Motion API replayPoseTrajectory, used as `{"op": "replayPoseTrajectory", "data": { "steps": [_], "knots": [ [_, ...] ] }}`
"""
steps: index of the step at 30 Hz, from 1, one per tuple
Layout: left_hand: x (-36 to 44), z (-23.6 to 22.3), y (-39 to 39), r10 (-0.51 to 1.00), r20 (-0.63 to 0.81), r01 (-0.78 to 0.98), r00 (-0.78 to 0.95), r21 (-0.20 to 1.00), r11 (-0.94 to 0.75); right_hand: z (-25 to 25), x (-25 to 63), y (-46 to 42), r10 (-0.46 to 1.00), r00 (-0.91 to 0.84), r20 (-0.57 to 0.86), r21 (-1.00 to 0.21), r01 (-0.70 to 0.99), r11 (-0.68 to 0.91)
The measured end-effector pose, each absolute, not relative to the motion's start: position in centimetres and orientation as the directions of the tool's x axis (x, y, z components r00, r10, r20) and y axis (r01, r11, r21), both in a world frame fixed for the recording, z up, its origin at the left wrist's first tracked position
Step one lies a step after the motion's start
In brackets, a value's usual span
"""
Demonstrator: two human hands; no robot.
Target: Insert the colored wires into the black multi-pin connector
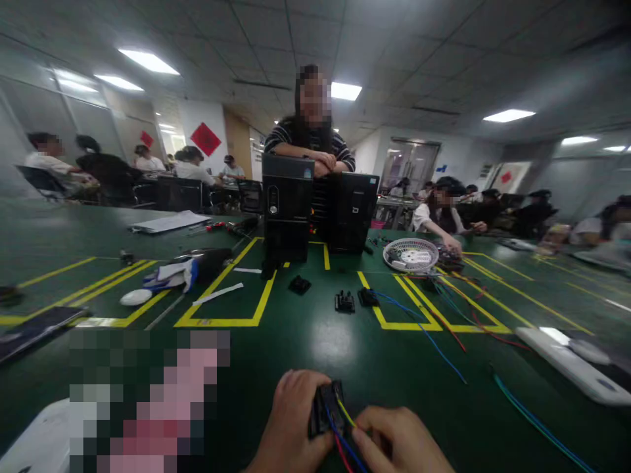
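At the bottom edge my left hand [290,420] is closed around a small black plastic connector block [324,407]. Yellow, blue and red wires [345,437] run out of the block toward me. My right hand [401,439] is closed beside it, its thumb and fingers pinching the wires just right of the block. Both hands hover low over the dark green table [305,341].
Loose black connectors [344,301] and blue and red wires [434,328] lie mid-table. Two black computer cases [287,207] stand at the far side, a person leaning on them. A white round basket [411,255], a white device [572,364] at right and a blurred patch at lower left.
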State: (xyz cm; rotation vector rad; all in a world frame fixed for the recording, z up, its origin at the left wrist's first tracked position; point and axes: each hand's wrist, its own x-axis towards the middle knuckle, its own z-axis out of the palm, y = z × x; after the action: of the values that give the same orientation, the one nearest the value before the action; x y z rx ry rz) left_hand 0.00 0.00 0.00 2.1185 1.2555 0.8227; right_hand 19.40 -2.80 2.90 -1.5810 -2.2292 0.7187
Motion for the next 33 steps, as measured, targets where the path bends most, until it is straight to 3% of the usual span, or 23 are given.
{"op": "replayPoseTrajectory", "data": {
  "steps": [7, 27, 33],
  "knots": [
    [-0.02, -0.54, 0.21, 0.876, 0.276, 0.566, 0.396, 0.677, -0.47, 2.69, 19.02, -2.89, 0.939, -0.345, 0.012, -0.693, 0.674, 0.256],
    [0.03, -0.39, 0.26, 0.868, 0.322, 0.544, 0.377, 0.682, -0.489, 2.73, 18.91, -3.02, 0.917, -0.389, 0.093, -0.705, 0.625, 0.337],
    [0.03, -0.56, 0.33, 0.869, 0.326, 0.54, 0.371, 0.686, -0.488, 2.88, 18.87, -2.92, 0.912, -0.408, 0.047, -0.671, 0.663, 0.331]
  ]
}}
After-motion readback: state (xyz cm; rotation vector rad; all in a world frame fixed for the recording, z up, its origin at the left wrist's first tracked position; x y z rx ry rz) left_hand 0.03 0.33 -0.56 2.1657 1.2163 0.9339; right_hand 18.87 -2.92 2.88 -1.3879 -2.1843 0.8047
